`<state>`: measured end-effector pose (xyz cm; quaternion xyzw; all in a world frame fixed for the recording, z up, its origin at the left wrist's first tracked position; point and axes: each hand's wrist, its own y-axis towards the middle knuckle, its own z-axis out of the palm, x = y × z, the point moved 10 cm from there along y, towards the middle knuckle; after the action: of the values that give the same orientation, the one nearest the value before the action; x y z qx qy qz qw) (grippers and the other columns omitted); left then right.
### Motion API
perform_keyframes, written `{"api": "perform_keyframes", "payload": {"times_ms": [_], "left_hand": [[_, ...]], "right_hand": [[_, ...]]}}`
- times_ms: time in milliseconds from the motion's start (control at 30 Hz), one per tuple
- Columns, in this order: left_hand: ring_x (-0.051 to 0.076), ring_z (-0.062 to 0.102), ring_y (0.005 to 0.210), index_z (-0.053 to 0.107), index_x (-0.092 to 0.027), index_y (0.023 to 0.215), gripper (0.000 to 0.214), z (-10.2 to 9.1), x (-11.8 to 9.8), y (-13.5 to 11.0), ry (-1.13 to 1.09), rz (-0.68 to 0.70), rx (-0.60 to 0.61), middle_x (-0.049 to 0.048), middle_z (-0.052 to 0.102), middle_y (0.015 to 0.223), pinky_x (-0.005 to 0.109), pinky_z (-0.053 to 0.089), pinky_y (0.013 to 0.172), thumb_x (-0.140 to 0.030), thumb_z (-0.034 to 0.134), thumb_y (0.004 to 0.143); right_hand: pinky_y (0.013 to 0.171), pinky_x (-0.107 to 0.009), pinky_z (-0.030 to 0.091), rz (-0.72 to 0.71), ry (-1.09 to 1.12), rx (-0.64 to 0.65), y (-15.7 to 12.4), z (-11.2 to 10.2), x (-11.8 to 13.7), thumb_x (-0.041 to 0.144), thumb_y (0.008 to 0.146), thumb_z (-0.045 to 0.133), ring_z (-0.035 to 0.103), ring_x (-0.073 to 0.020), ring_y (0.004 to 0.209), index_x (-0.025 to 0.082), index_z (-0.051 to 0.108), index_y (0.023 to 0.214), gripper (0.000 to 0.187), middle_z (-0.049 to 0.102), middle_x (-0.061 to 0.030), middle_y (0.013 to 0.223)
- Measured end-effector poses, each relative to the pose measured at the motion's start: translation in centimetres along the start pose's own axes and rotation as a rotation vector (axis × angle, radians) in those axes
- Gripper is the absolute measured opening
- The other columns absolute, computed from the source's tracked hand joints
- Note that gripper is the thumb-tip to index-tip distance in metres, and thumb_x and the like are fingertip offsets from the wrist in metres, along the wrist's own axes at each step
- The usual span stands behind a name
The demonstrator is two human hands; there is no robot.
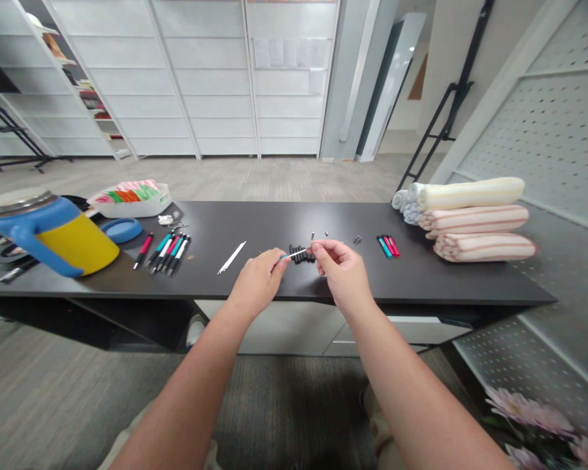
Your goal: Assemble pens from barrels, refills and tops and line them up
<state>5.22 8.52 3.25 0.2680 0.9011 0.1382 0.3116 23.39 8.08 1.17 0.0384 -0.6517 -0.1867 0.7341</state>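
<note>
Over the dark tabletop, my left hand point(257, 279) is closed around a teal pen barrel, only a bit of which shows. From it a thin white pen refill point(296, 253) points toward my right hand point(342, 267). Thumb and forefinger of that hand are pinched at the refill's far end; any small part between them is too tiny to make out. Beneath and just beyond the fingertips lies a row of short black pen grips point(302, 254). Several loose white refills point(232, 257) lie left of my left hand. To the right are teal and red pen barrels point(388, 246).
Assembled pens point(170, 253) lie at left, beside a blue-and-yellow mug point(76, 238), a blue lid point(121, 230) and a white tray point(136, 207) of colourful items. Rolled towels point(475, 219) are stacked at the right end. Small metal parts point(357, 240) lie beyond my right hand.
</note>
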Motion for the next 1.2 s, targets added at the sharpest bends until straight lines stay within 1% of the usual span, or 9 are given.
{"api": "perform_keyframes", "payload": {"times_ms": [233, 333, 400, 467, 567, 700, 833, 1000, 1200], "left_hand": [[0.021, 0.061, 0.084, 0.061, -0.022, 0.096, 0.032, 0.1, -0.1, 0.0, -0.030, -0.011, 0.018, 0.0037, 0.068, 0.092, 0.032, 0.041, 0.077, -0.041, 0.039, 0.110], [0.019, 0.059, 0.080, 0.062, -0.022, 0.098, 0.034, -0.3, 0.4, -0.1, -0.114, -0.052, 0.006, 0.0023, 0.066, 0.088, 0.031, 0.040, 0.074, -0.043, 0.039, 0.110], [0.018, 0.056, 0.074, 0.064, -0.023, 0.101, 0.036, -0.9, 1.4, -0.2, -0.213, -0.104, -0.039, 0.0008, 0.062, 0.082, 0.030, 0.039, 0.071, -0.047, 0.038, 0.110], [0.016, 0.050, 0.066, 0.064, -0.023, 0.103, 0.040, -1.3, 2.8, -0.2, -0.358, -0.168, -0.097, -0.0014, 0.055, 0.075, 0.028, 0.038, 0.065, -0.053, 0.038, 0.109], [0.014, 0.044, 0.061, 0.062, -0.022, 0.102, 0.044, -1.4, 4.6, -0.3, -0.611, -0.232, -0.167, -0.0029, 0.047, 0.072, 0.026, 0.035, 0.059, -0.060, 0.040, 0.107], [0.012, 0.046, 0.064, 0.061, -0.021, 0.099, 0.043, -1.4, 5.3, -0.3, -0.778, -0.255, -0.214, -0.0023, 0.049, 0.076, 0.024, 0.039, 0.061, -0.061, 0.046, 0.105], [0.011, 0.045, 0.064, 0.061, -0.021, 0.097, 0.040, -1.7, 5.2, -0.3, -0.922, -0.254, -0.257, -0.0025, 0.047, 0.075, 0.023, 0.039, 0.061, -0.058, 0.049, 0.105], [0.011, 0.045, 0.063, 0.060, -0.021, 0.096, 0.037, -1.6, 5.8, -0.2, -1.047, -0.269, -0.295, -0.0031, 0.046, 0.074, 0.023, 0.040, 0.060, -0.056, 0.051, 0.105], [0.010, 0.045, 0.063, 0.062, -0.020, 0.097, 0.035, -1.2, 6.1, -0.2, -1.098, -0.255, -0.290, -0.0026, 0.047, 0.075, 0.023, 0.040, 0.061, -0.052, 0.052, 0.105]], "right_hand": [[0.059, -0.027, 0.046, 0.029, -0.143, 0.120, -0.1, 1.3, -0.2, 0.054, 0.086, 0.077, 0.058, -0.0132, 0.063, 0.018, 0.080, 0.101, 0.039, 0.078, -0.0056, 0.087], [0.063, -0.029, 0.050, 0.006, -0.227, 0.159, -0.2, 1.6, 0.0, 0.053, 0.088, 0.075, 0.063, -0.0162, 0.068, 0.019, 0.080, 0.109, 0.040, 0.079, -0.0060, 0.088], [0.069, -0.032, 0.054, -0.067, -0.352, 0.143, -0.2, 1.5, 0.6, 0.050, 0.093, 0.070, 0.066, -0.0189, 0.075, 0.020, 0.079, 0.115, 0.039, 0.079, -0.0070, 0.094], [0.086, -0.039, 0.056, -0.225, -0.566, 0.130, -0.6, 1.8, 1.8, 0.045, 0.099, 0.063, 0.069, -0.0228, 0.091, 0.021, 0.078, 0.116, 0.033, 0.079, -0.0092, 0.105], [0.111, -0.050, 0.045, -0.430, -0.935, 0.149, -1.5, 3.5, 2.8, 0.037, 0.103, 0.057, 0.059, -0.0305, 0.125, 0.023, 0.079, 0.120, 0.031, 0.070, -0.0136, 0.133], [0.113, -0.058, 0.042, -0.401, -1.219, 0.183, -1.7, 4.7, 1.5, 0.040, 0.104, 0.056, 0.042, -0.0377, 0.143, 0.028, 0.075, 0.132, 0.037, 0.053, -0.0147, 0.156], [0.114, -0.062, 0.041, -0.384, -1.259, 0.222, -1.6, 5.2, 1.0, 0.044, 0.104, 0.055, 0.040, -0.0395, 0.145, 0.027, 0.076, 0.131, 0.038, 0.053, -0.0154, 0.155], [0.113, -0.058, 0.044, -0.449, -1.207, 0.270, -1.8, 5.5, 1.6, 0.041, 0.104, 0.056, 0.047, -0.0372, 0.137, 0.027, 0.080, 0.122, 0.033, 0.060, -0.0153, 0.147], [0.116, -0.057, 0.043, -0.490, -1.222, 0.355, -1.8, 6.4, 1.1, 0.027, 0.104, 0.053, 0.044, -0.0359, 0.143, 0.029, 0.075, 0.133, 0.036, 0.060, -0.0105, 0.151]]}}
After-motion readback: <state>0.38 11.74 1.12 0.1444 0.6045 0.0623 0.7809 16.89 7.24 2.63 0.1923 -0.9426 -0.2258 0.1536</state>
